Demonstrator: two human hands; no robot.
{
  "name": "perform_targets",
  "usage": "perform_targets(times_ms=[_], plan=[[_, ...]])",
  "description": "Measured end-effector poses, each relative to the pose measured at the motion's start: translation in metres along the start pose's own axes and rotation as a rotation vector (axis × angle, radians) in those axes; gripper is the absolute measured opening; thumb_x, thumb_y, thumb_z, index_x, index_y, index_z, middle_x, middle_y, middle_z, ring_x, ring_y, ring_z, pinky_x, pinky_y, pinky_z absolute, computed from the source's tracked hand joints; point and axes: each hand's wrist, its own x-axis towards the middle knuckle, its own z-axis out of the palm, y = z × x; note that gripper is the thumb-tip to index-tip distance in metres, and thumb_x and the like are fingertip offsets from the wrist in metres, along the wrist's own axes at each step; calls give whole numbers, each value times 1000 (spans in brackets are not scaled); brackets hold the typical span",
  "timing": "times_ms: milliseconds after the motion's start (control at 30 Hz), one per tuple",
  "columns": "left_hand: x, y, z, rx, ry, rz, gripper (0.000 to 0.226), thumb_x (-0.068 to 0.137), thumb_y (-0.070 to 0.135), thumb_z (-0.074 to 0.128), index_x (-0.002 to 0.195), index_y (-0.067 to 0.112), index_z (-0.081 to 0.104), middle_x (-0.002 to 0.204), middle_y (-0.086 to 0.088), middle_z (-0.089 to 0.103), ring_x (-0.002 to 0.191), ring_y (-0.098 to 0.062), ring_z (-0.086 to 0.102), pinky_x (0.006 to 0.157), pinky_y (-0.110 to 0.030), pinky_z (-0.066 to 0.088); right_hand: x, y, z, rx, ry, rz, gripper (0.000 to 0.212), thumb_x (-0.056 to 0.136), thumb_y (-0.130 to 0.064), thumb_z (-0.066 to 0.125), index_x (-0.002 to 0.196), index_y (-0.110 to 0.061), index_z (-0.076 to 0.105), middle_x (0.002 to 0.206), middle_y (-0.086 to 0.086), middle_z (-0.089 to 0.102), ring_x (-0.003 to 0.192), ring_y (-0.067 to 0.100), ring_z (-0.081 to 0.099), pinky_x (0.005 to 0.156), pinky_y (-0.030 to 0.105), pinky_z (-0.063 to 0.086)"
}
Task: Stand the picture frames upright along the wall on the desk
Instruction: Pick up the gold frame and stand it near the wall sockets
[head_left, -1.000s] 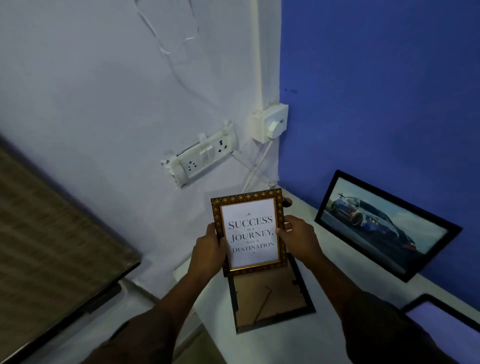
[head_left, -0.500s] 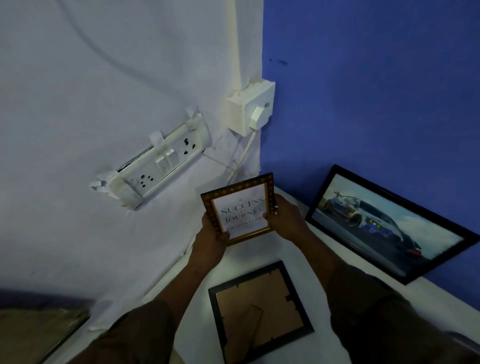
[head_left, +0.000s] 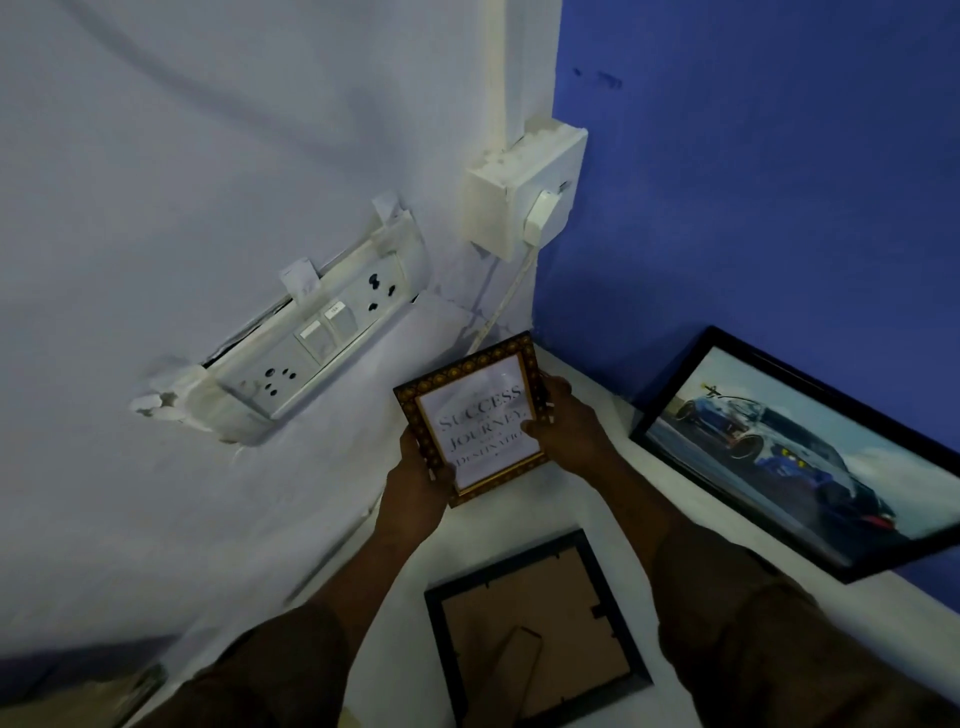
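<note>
A small gold-patterned quote frame (head_left: 475, 415) with white text print is held in the corner of the white desk (head_left: 613, 519), tilted back toward the white wall. My left hand (head_left: 418, 486) grips its lower left edge, my right hand (head_left: 569, 434) its right edge. A black frame (head_left: 535, 631) lies face down on the desk just below, its brown backing and stand showing. A wide black frame with a car picture (head_left: 795, 454) leans upright against the blue wall on the right.
A loose white socket strip (head_left: 306, 343) hangs off the white wall at left. A white switch box (head_left: 524, 192) with a plug and cable sits in the corner above the quote frame. A dark object shows at the bottom left.
Both hands have carried the quote frame away from me, off the face-down frame, into the wall corner. It now tilts back more and sits near the desk surface.
</note>
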Motion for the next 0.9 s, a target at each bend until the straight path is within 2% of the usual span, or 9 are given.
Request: perform_targets(times_ms=[100,233,400,500,567,700,833,900], plan=[[-1,-2,0,17,2,4,77,98,25,65,159,18,18,136,-13,64,120,-31,65,85,-28,47,2,4,2,-2,22,-10,65,93,-18,69,151,-23,40,146,7,53,130,26,55,110,45,46],[-3,-5,-4,-22,22,-21,81,98,26,65,160,18,15,144,-12,59,126,-29,61,89,-28,46,3,12,7,-11,72,25,76,93,-22,72,156,-16,31,153,7,48,135,25,50,106,30,40],[-8,-13,-9,-35,24,-75,83,97,27,67,161,17,15,149,-14,55,131,-32,58,101,-37,47,-9,22,8,-4,102,63,81,93,-24,72,159,-18,26,157,10,43,142,27,43,117,40,36],[-15,-20,-8,-10,15,-87,80,96,25,67,160,17,18,150,-15,54,130,-34,58,99,-36,47,-22,31,10,13,120,136,82,92,-29,72,159,-17,27,156,16,42,141,29,44,117,41,38],[-23,-25,-6,8,3,-104,77,96,26,67,158,17,22,147,-15,55,128,-32,59,100,-36,48,-37,41,12,60,124,182,81,91,-31,74,158,-17,29,154,16,44,139,28,46,115,41,40],[-47,-37,1,28,-13,-164,73,95,34,66,155,18,29,146,-12,56,128,-30,59,106,-47,49,-77,70,15,97,137,290,72,92,-28,73,153,-15,38,147,15,52,131,27,54,109,35,45],[-81,-74,11,87,12,-308,80,84,53,66,149,15,39,140,-15,57,125,-35,59,102,-53,51,-127,104,27,-29,118,400,62,96,-29,66,150,-12,40,140,15,59,120,28,61,94,29,50],[-109,-89,18,22,-17,-410,84,78,59,67,142,11,43,133,-15,60,114,-32,63,96,-47,55,-149,120,35,-124,94,457,65,94,-34,63,151,-14,39,140,14,59,120,30,62,97,36,53]])
